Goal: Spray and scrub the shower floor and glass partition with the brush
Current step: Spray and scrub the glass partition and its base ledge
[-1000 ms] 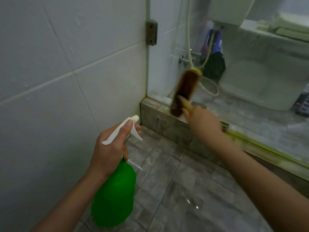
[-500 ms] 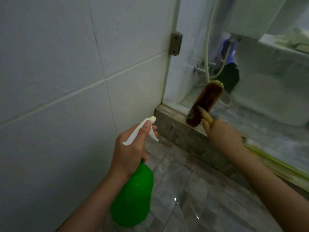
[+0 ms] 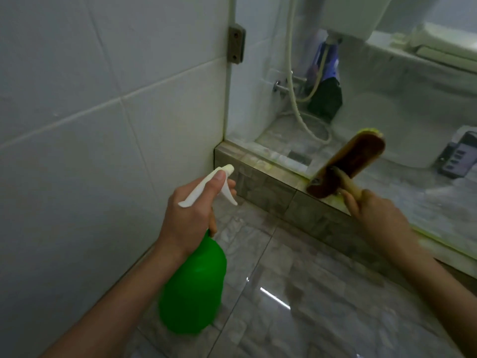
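Gripping the neck of a green plastic spray bottle [image 3: 193, 288], the person's left hand [image 3: 191, 215] sat at the centre of the frame, with a fingertip laid along the top of the white trigger head [image 3: 206, 189] and the other fingers curled underneath. The nozzle pointed toward the grey marbled stone curb [image 3: 260, 184] just above it, and the bottle's body hung down toward the lower centre, slightly blurred.

At centre right, the right hand [image 3: 379, 213] was clenched around the pale wooden handle of a brown oblong scrubbing brush [image 3: 348, 166]. The brush head slanted up to the right – its lower end at the seam where the clear glass partition [image 3: 387, 112] met the curb, its upper end showing a fringe of yellow-green bristles. It seemed to lie flat against the glass, though I could not be sure of contact.

White tiled wall [image 3: 103, 112] filled the left half of the frame, with a grey metal hinge bracket [image 3: 235, 45] at the glass edge near the top. Glossy grey stone floor tiles [image 3: 296, 293] spread across the bottom. Through the glass, in the upper right, I could see a white shower hose [image 3: 293, 81] hanging down and a white toilet bowl [image 3: 413, 125] – both hazy.
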The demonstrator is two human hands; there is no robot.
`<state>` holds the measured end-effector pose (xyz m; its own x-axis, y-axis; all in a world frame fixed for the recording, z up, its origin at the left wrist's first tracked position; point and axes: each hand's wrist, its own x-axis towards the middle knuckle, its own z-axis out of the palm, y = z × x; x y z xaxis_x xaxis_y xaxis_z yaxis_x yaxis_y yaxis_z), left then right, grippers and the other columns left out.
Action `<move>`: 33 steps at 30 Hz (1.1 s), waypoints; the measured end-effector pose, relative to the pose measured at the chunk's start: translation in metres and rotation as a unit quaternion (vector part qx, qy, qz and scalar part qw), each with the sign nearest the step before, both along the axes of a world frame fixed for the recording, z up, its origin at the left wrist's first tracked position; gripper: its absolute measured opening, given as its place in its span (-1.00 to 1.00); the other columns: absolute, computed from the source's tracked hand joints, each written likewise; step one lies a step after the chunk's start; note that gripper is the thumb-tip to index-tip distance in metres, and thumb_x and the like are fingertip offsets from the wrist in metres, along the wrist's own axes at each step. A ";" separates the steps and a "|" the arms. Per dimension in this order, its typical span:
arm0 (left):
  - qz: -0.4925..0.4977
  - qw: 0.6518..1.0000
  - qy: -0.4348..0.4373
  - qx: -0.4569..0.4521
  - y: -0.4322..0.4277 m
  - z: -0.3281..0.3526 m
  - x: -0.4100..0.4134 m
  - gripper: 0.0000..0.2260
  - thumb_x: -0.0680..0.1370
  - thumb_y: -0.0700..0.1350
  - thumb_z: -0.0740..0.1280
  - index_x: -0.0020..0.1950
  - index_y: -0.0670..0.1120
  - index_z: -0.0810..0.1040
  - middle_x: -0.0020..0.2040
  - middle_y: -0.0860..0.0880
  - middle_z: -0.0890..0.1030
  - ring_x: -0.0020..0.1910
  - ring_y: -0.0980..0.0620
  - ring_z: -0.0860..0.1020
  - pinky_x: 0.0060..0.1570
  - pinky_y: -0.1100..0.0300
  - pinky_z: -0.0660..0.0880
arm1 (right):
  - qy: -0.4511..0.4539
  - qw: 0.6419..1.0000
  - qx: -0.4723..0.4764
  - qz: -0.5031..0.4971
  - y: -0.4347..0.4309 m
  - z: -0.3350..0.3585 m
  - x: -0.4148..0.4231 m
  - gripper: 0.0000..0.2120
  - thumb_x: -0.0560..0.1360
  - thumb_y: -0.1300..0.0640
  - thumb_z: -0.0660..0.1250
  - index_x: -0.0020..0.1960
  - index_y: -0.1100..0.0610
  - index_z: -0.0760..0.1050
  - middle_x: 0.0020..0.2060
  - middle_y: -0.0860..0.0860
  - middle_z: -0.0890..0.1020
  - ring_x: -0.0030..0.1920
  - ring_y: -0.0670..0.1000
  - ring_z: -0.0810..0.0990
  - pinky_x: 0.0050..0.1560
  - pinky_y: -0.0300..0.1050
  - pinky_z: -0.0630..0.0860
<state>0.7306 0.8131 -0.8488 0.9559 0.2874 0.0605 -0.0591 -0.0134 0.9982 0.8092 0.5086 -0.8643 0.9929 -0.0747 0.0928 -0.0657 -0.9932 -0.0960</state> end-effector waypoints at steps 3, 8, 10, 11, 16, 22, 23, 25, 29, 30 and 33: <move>-0.026 1.000 -0.006 0.012 -0.018 0.004 -0.004 -0.72 0.54 0.18 0.27 -0.08 0.08 0.72 -0.10 0.02 0.76 -0.45 -0.30 0.53 -0.52 0.23 0.42 | -0.035 0.996 0.037 0.072 0.045 -0.003 0.023 -0.54 0.59 -0.21 0.02 0.05 0.16 0.45 -0.32 0.06 0.52 -0.37 0.11 0.51 -0.32 0.01 0.54; -0.079 0.997 -0.006 0.023 -0.052 -0.002 -0.006 -0.67 0.54 0.18 0.26 -0.04 0.02 0.72 -0.10 0.01 0.75 -0.59 -0.05 0.43 -0.54 0.26 0.39 | -0.026 0.995 -0.024 0.098 0.035 -0.003 0.043 -0.52 0.59 -0.26 -0.02 -0.01 0.14 0.40 -0.26 0.07 0.55 -0.34 0.09 0.51 -0.34 -0.03 0.50; -0.093 0.995 -0.007 0.024 -0.059 -0.004 -0.006 -0.69 0.55 0.18 0.25 -0.07 0.05 0.72 -0.12 0.02 0.75 -0.59 -0.04 0.43 -0.54 0.27 0.39 | -0.028 0.998 0.001 0.059 -0.021 -0.013 0.014 -0.54 0.56 -0.27 0.00 -0.06 0.12 0.35 -0.31 0.07 0.51 -0.36 0.13 0.48 -0.36 -0.04 0.43; -0.101 0.995 -0.005 0.027 -0.061 -0.005 -0.005 -0.70 0.55 0.18 0.25 -0.09 0.08 0.72 -0.12 0.02 0.75 -0.58 -0.05 0.44 -0.54 0.27 0.38 | -0.035 0.999 0.021 0.028 -0.056 -0.020 -0.007 -0.52 0.54 -0.29 0.00 -0.06 0.13 0.35 -0.32 0.09 0.52 -0.36 0.15 0.49 -0.36 -0.03 0.42; -0.119 0.992 0.004 0.041 -0.067 -0.012 0.003 -0.66 0.46 0.34 0.26 -0.14 0.19 0.74 -0.15 -0.28 0.70 -0.57 -0.11 0.44 -0.51 0.24 0.40 | -0.106 0.985 0.093 -0.097 -0.145 -0.049 -0.078 -0.12 0.45 -0.47 -0.20 0.01 0.28 0.49 -0.35 0.20 0.55 -0.38 0.17 0.53 -0.37 0.02 0.46; -0.167 0.984 0.010 0.059 -0.099 -0.017 0.012 -0.76 0.55 0.26 0.27 -0.13 0.28 0.71 -0.04 0.05 0.75 -0.58 0.00 0.44 -0.53 0.25 0.40 | -0.061 0.997 0.038 0.017 -0.068 -0.033 -0.020 -0.63 0.59 -0.22 0.03 -0.06 0.10 0.29 -0.39 -0.01 0.42 -0.40 0.10 0.45 -0.42 -0.06 0.34; -0.172 0.984 0.008 0.055 -0.104 -0.020 0.014 -0.78 0.59 0.22 0.29 -0.08 0.23 0.71 -0.02 0.04 0.75 -0.59 0.02 0.43 -0.56 0.26 0.40 | -0.061 0.997 0.034 0.021 -0.077 -0.034 -0.019 -0.63 0.59 -0.22 0.03 -0.06 0.09 0.28 -0.40 -0.04 0.39 -0.43 0.06 0.40 -0.45 -0.09 0.30; -0.177 0.983 0.002 0.045 -0.114 -0.024 0.015 -0.74 0.61 0.18 0.26 0.04 0.09 0.69 0.00 0.00 0.74 -0.61 0.05 0.42 -0.58 0.28 0.39 | -0.070 0.995 0.067 -0.014 -0.117 -0.043 -0.037 -0.58 0.57 -0.24 0.05 -0.06 0.13 0.35 -0.38 -0.02 0.44 -0.41 0.05 0.40 -0.42 -0.06 0.34; -0.188 0.981 0.007 0.042 -0.128 -0.027 0.015 -0.67 0.59 0.17 0.27 0.13 0.00 0.68 -0.01 0.00 0.75 -0.58 0.02 0.42 -0.58 0.29 0.39 | -0.132 0.915 0.331 -0.186 -0.190 -0.077 -0.114 -0.36 0.41 -0.48 -0.02 -0.29 0.10 0.37 -0.48 0.02 0.43 -0.46 0.07 0.42 -0.38 -0.02 0.37; -0.192 0.981 0.006 0.039 -0.131 -0.026 0.014 -0.68 0.58 0.17 0.26 0.11 0.03 0.69 -0.01 0.00 0.75 -0.55 -0.03 0.44 -0.58 0.28 0.39 | -0.137 0.878 0.398 -0.231 -0.195 -0.085 -0.124 -0.36 0.38 -0.50 -0.01 -0.35 0.09 0.32 -0.51 0.06 0.38 -0.47 0.08 0.40 -0.39 0.00 0.35; -0.207 0.978 -0.007 0.037 -0.140 -0.023 0.015 -0.80 0.62 0.12 0.29 -0.03 0.19 0.72 -0.01 -0.01 0.75 -0.45 -0.19 0.49 -0.58 0.27 0.39 | -0.117 0.818 0.468 -0.312 -0.178 -0.099 -0.119 -0.39 0.47 -0.41 0.02 -0.44 0.09 0.28 -0.54 0.09 0.37 -0.45 0.09 0.41 -0.37 0.05 0.40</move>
<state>0.7459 0.6733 -0.8722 0.9882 -0.1305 0.0801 -0.0883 -0.0582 0.9944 0.6902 0.3309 -0.9632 0.6973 -0.7079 -0.1123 -0.4026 -0.2573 -0.8785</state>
